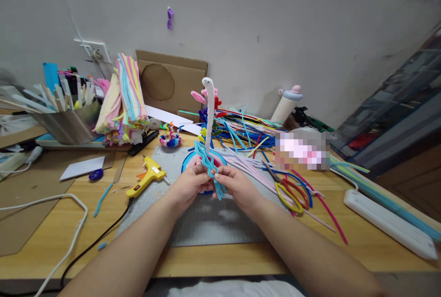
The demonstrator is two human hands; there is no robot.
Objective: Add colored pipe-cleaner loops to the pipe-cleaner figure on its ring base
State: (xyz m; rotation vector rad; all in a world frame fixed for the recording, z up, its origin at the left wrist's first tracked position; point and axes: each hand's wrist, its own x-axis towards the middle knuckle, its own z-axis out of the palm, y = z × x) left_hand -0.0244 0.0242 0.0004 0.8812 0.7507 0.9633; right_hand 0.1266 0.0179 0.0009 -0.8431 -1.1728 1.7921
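Blue pipe cleaners [208, 165] in both hands' [188, 187] [240, 187] pinching grip — metal container [74, 124], sticks [59, 96] inside

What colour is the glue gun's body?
The glue gun has a yellow body, seen best in the head view.

Single head-worn cam, facing fwd & tilted down: table [220, 260] across lower half, wall [234, 21] up top, L hand [191, 183] & R hand [239, 185] nr ctr, fairly close; wide FOV, ht squeezed approx ¼.
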